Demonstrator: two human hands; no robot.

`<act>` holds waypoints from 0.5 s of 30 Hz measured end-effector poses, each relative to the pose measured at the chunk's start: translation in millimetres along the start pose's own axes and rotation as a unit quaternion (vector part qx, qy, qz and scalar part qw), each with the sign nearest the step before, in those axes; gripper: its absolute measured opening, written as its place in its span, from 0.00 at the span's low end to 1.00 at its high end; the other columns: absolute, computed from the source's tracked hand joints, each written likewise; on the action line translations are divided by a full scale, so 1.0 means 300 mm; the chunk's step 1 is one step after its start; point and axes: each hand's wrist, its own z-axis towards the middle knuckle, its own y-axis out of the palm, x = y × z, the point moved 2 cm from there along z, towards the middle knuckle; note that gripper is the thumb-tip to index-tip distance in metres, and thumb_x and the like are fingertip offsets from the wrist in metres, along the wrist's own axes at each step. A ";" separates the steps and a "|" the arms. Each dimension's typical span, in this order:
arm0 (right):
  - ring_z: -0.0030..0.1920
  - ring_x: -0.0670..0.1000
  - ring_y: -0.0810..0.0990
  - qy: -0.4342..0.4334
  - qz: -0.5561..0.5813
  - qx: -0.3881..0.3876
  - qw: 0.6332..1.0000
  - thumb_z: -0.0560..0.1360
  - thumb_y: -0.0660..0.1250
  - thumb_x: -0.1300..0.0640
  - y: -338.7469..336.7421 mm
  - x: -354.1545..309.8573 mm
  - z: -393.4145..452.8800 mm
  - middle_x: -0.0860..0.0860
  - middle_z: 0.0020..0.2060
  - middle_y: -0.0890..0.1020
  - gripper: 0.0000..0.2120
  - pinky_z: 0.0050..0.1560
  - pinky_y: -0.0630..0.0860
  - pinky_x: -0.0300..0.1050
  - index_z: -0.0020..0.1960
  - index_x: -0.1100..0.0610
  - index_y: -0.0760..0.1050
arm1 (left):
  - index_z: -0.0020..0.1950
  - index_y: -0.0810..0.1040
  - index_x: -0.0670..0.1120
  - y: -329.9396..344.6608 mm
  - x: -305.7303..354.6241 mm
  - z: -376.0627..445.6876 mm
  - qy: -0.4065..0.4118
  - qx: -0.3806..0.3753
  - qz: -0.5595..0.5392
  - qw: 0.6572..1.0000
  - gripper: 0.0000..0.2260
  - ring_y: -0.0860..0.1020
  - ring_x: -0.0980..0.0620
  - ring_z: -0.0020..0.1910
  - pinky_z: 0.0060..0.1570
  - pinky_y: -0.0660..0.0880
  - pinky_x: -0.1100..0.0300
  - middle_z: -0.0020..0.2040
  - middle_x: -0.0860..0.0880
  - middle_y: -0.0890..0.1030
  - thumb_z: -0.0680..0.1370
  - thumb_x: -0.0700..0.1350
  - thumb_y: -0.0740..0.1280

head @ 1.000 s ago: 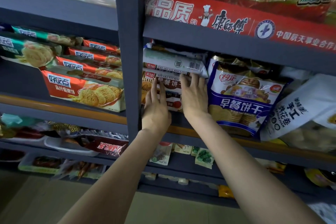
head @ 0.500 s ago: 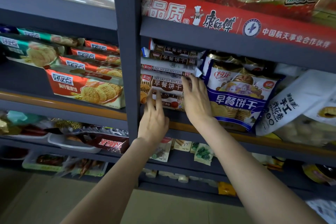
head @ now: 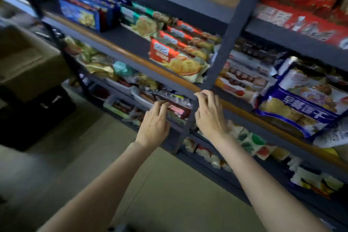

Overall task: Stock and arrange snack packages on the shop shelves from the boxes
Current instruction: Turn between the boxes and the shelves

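Two bare forearms reach forward. The left hand (head: 154,122) hangs with loosely curled fingers, holding nothing, in front of the lower shelf's packets. The right hand (head: 209,117) curls its fingertips at the shelf edge (head: 131,58) by the upright post (head: 216,69); whether they grip it is blurred. Beyond, stacked biscuit packs (head: 243,79) lie beside a blue-and-white biscuit bag (head: 301,103).

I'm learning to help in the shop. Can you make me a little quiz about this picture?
1. True or false: the left hand is holding a packet.
2. The big blue and white biscuit bag sits to which side of the grey shelf post: A) the left, B) the right?
3. Fill in: the biscuit packs left of the post are mostly ____ in colour.

Key: 1 false; 2 B; 3 red. The right hand holds nothing either.
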 end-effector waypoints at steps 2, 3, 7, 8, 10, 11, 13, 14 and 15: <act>0.59 0.62 0.70 -0.056 -0.001 -0.089 0.994 0.73 0.64 0.67 0.053 -0.195 0.023 0.60 0.60 0.70 0.19 0.55 0.70 0.54 0.63 0.61 0.69 | 0.62 0.71 0.37 -0.091 -0.158 -0.138 -0.084 0.009 0.021 0.996 0.19 0.76 0.36 0.47 0.43 0.73 0.47 0.55 0.38 0.74 0.71 0.38 0.61; 0.62 0.60 0.67 -0.090 0.001 -0.135 0.987 0.75 0.61 0.65 0.091 -0.302 0.032 0.58 0.62 0.68 0.19 0.59 0.68 0.53 0.65 0.60 0.67 | 0.62 0.71 0.38 -0.142 -0.241 -0.216 -0.122 0.010 0.036 0.992 0.20 0.77 0.37 0.48 0.45 0.73 0.48 0.55 0.39 0.74 0.71 0.39 0.60; 0.64 0.58 0.64 -0.232 0.015 -0.251 0.940 0.79 0.57 0.61 0.247 -0.827 0.009 0.57 0.65 0.65 0.19 0.60 0.65 0.50 0.69 0.57 0.63 | 0.67 0.68 0.39 -0.378 -0.574 -0.623 -0.305 0.037 0.066 0.949 0.24 0.74 0.39 0.55 0.53 0.70 0.49 0.62 0.40 0.70 0.71 0.36 0.64; 0.64 0.58 0.64 -0.268 0.016 -0.270 0.925 0.78 0.57 0.60 0.280 -0.977 -0.019 0.57 0.65 0.65 0.19 0.60 0.65 0.50 0.69 0.57 0.62 | 0.67 0.69 0.39 -0.436 -0.652 -0.752 -0.347 0.047 0.071 0.934 0.24 0.74 0.38 0.55 0.53 0.70 0.49 0.62 0.40 0.71 0.71 0.36 0.64; 0.64 0.58 0.64 -0.329 0.035 -0.305 0.893 0.78 0.58 0.61 0.339 -1.281 -0.110 0.57 0.65 0.65 0.20 0.61 0.64 0.50 0.69 0.57 0.62 | 0.64 0.71 0.38 -0.535 -0.799 -1.033 -0.434 0.061 0.061 0.897 0.21 0.75 0.35 0.51 0.49 0.72 0.48 0.58 0.38 0.73 0.71 0.39 0.63; 0.64 0.58 0.64 -0.358 0.047 -0.317 0.877 0.78 0.58 0.61 0.368 -1.431 -0.166 0.57 0.65 0.65 0.20 0.61 0.64 0.51 0.69 0.57 0.63 | 0.64 0.71 0.38 -0.578 -0.868 -1.178 -0.484 0.058 0.052 0.872 0.20 0.76 0.35 0.51 0.48 0.72 0.47 0.57 0.37 0.73 0.72 0.41 0.61; 0.64 0.58 0.65 -0.410 0.075 -0.332 0.846 0.78 0.58 0.61 0.422 -1.701 -0.292 0.57 0.64 0.67 0.20 0.62 0.66 0.51 0.69 0.58 0.64 | 0.65 0.69 0.40 -0.644 -0.988 -1.447 -0.584 0.028 0.033 0.810 0.18 0.75 0.38 0.55 0.51 0.71 0.50 0.59 0.40 0.73 0.77 0.44 0.59; 0.64 0.58 0.66 -0.431 0.091 -0.341 0.830 0.77 0.58 0.61 0.452 -1.818 -0.356 0.57 0.64 0.67 0.20 0.62 0.67 0.52 0.69 0.58 0.65 | 0.65 0.69 0.42 -0.668 -1.041 -1.563 -0.621 0.014 0.019 0.784 0.16 0.74 0.41 0.57 0.52 0.71 0.52 0.60 0.42 0.74 0.78 0.44 0.60; 0.63 0.58 0.66 -0.447 0.107 -0.356 0.813 0.77 0.58 0.61 0.487 -1.922 -0.420 0.57 0.63 0.68 0.19 0.62 0.68 0.52 0.68 0.59 0.65 | 0.65 0.68 0.43 -0.686 -1.090 -1.663 -0.646 0.010 0.005 0.763 0.16 0.74 0.44 0.57 0.52 0.70 0.53 0.61 0.43 0.74 0.78 0.43 0.60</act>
